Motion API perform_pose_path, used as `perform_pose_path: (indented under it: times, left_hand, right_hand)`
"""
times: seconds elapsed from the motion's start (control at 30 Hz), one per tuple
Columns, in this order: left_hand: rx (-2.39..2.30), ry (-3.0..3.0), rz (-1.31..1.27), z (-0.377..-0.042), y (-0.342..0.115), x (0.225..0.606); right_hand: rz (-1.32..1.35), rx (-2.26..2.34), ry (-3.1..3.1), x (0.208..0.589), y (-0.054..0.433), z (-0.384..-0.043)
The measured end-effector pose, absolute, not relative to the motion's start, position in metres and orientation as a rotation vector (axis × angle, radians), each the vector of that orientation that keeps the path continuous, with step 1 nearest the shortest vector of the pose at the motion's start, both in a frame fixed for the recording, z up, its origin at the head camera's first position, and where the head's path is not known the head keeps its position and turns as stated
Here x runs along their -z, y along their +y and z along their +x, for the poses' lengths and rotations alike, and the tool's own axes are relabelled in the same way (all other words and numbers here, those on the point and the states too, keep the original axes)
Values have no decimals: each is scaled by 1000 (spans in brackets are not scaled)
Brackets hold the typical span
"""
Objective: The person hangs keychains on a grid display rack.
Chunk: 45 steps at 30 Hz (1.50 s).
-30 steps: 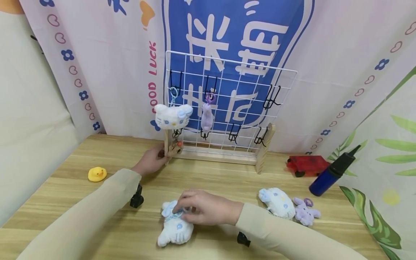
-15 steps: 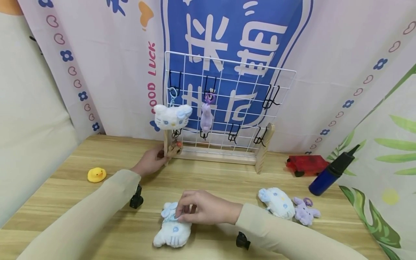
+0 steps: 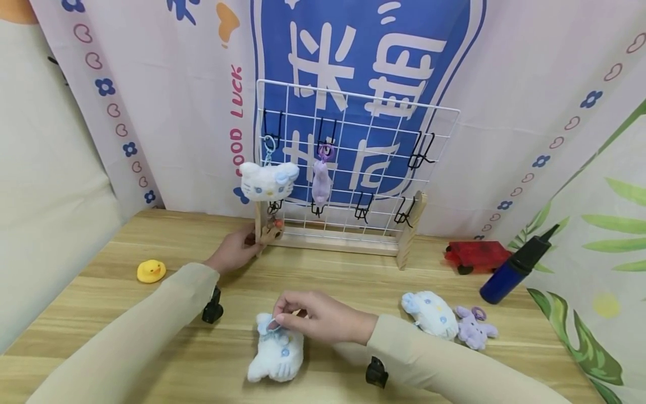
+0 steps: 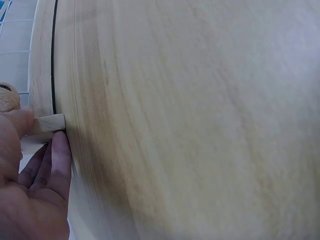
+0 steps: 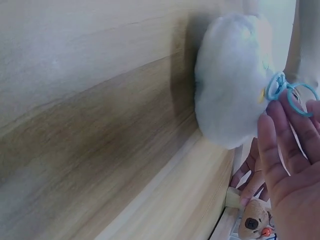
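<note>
White cat plush [image 3: 280, 359] and right hand have shifted slightly since the earlier frame: the plush lies a little further right and the hand sits higher. Left of the left hand [image 3: 233, 251] rests a yellow duck [image 3: 151, 271]. That hand reaches forward, thumb and fingers closed around the rack's wooden foot [image 4: 50, 123]. Above it hang a white keyring [image 3: 267, 182] and a brown charm [image 3: 272, 231], with a purple keyring [image 3: 321, 184] further right. The right hand [image 3: 323, 317] comes in from the side, wrist low, thumb and fingertip pinching the plush's blue ring [image 5: 289, 100]; the plush is just below the grip, on the table. Beyond that hand lie a second white plush [image 3: 435, 317] and a purple bunny [image 3: 475, 328]. The hanging looks partly done: three pieces are up, three appear left.
</note>
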<state>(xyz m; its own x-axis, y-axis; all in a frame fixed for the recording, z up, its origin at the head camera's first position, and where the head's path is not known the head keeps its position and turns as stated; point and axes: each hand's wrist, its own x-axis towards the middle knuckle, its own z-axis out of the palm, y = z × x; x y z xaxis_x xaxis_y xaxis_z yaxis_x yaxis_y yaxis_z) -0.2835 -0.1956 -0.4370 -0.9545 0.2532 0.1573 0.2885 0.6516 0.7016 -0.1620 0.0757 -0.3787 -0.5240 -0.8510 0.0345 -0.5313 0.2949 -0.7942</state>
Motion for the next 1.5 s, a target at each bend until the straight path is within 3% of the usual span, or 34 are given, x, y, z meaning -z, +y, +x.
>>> perform_pose_path:
  times: [0.67,1.5]
  left_hand:
    - [1186,-2826,-456,-283,-194,435]
    - [1206,-2842,-446,-283,-193,434]
  right_hand:
    - [-1191,1514,2188,359,87,-175]
    - [-662,1943,2495,362,96,-238]
